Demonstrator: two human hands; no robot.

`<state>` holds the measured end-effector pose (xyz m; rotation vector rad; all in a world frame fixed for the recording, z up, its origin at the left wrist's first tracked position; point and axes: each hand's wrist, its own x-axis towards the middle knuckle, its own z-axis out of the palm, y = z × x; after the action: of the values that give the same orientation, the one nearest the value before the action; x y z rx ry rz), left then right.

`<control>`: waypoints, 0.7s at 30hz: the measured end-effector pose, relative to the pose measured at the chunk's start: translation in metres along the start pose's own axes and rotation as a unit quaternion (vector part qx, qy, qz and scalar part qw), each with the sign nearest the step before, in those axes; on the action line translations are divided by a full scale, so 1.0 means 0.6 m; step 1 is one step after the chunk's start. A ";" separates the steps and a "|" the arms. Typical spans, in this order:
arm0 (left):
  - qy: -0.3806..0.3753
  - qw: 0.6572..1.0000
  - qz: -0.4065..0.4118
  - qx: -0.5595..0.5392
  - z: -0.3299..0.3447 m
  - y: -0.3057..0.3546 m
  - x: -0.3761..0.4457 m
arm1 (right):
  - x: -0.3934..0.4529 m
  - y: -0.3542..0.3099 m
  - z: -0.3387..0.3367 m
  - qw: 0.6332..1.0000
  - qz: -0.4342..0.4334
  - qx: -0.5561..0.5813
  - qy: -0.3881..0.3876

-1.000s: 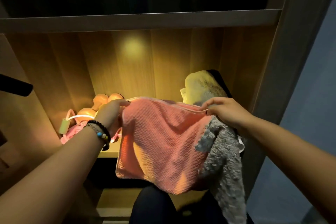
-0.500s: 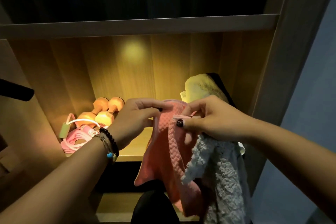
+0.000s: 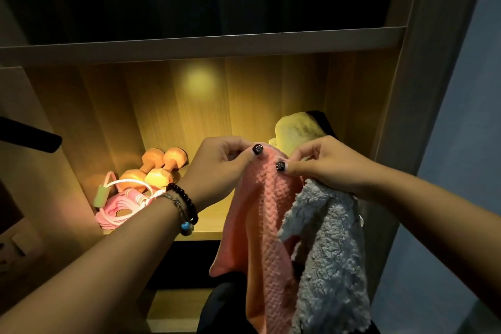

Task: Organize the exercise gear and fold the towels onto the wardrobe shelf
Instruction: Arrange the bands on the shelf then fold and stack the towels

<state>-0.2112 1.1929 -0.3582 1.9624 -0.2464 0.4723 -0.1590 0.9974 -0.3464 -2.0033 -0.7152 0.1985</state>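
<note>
Now both hands meet at centre frame, thumbs and fingers pinching the top edge of the pink towel (image 3: 267,214). The left hand (image 3: 219,168) and the right hand (image 3: 328,165) sit close together, almost touching, each clamped on that edge, so the towel hangs doubled and narrow below them, in front of the shelf (image 3: 208,228) rather than on it. A grey towel (image 3: 328,247) dangles just right of the pink one, under the right hand; whether that hand grips it too, or it hangs from something behind, cannot be told.

At left on the shelf, the gear looks settled: two orange dumbbells (image 3: 160,168) lie side by side toward the back, with the pink rope (image 3: 122,203) coiled just in front of them. At right, a yellow cloth (image 3: 298,130) stands bunched against something dark.

Judging the progress: the gear seems dealt with, the pink towel is mid-fold, and nothing folded sits on the shelf yet. Finishing this fold, placing it, then the grey towel, and perhaps the yellow cloth, all appear left.
</note>
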 end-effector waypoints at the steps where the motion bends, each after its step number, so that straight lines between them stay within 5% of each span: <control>1: -0.004 1.000 -0.005 -0.003 -0.001 -0.001 0.003 | -0.001 0.006 -0.002 1.000 -0.001 0.005 -0.004; 5: -0.084 0.996 0.000 -0.022 0.002 0.006 0.001 | -0.005 0.015 -0.001 0.998 -0.044 0.026 0.026; 12: -0.048 0.997 0.052 0.043 0.020 -0.021 -0.005 | -0.002 0.011 0.007 0.996 -0.069 0.057 0.030; 17: -0.022 1.000 0.020 0.003 0.000 -0.032 0.006 | -0.001 0.032 -0.010 0.995 -0.005 -0.078 -0.063; 21: -0.008 0.997 0.031 0.065 -0.042 -0.048 0.020 | 0.005 0.047 -0.016 0.970 0.000 -0.240 -0.046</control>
<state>-0.1946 1.2283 -0.3676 2.0916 -0.2933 0.5239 -0.1413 0.9814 -0.3643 -2.4655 -0.8855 0.1248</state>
